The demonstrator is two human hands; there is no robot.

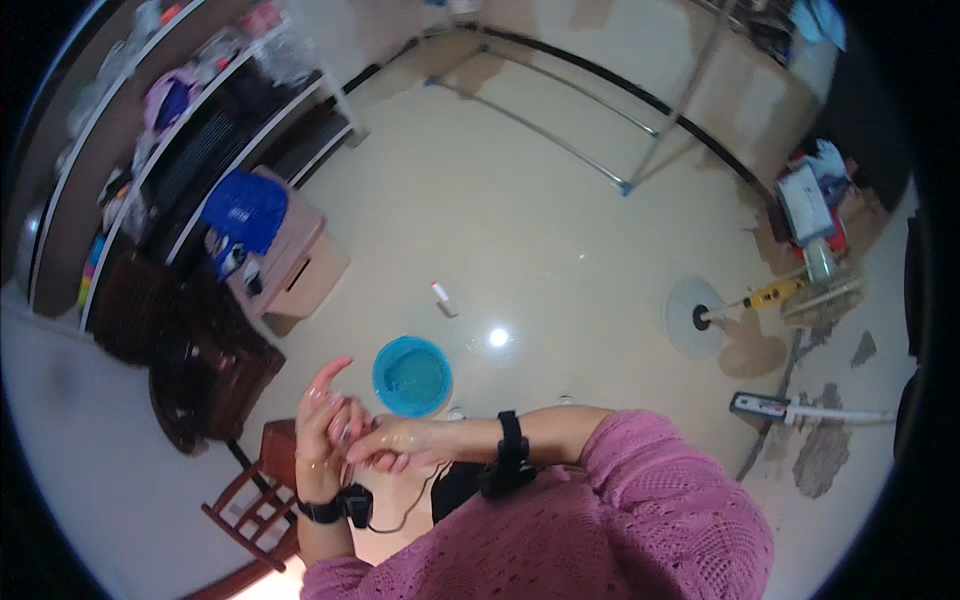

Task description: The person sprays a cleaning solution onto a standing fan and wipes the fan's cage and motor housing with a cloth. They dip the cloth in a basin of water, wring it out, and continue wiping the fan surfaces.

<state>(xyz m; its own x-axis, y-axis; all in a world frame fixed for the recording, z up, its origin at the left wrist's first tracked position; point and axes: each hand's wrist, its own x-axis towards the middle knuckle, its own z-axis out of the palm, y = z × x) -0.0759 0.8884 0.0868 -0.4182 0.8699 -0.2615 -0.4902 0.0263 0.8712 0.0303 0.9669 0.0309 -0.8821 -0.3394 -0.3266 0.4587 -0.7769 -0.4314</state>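
My left hand (324,420) is raised, with its index finger stretched out and the other fingers curled inward. Against those curled fingers presses my right hand (396,441), its fingers bent. Both hands look wet and shiny. Where they meet, fingers overlap, so I cannot tell whether something small lies between them. A black strap with a small device (337,508) circles the left wrist, and another black band (512,442) is on the right wrist. On the floor just beyond the hands stands a round blue basin (412,376) with what looks like water inside.
A small white bottle-like item (440,294) is on the tiled floor (540,262). Left are a lidded storage box (307,274), dark wooden furniture (217,367), a wooden chair (251,510) and shelves (217,161). Right stands a fan (817,300); a metal rack frame (540,142) is farther back.
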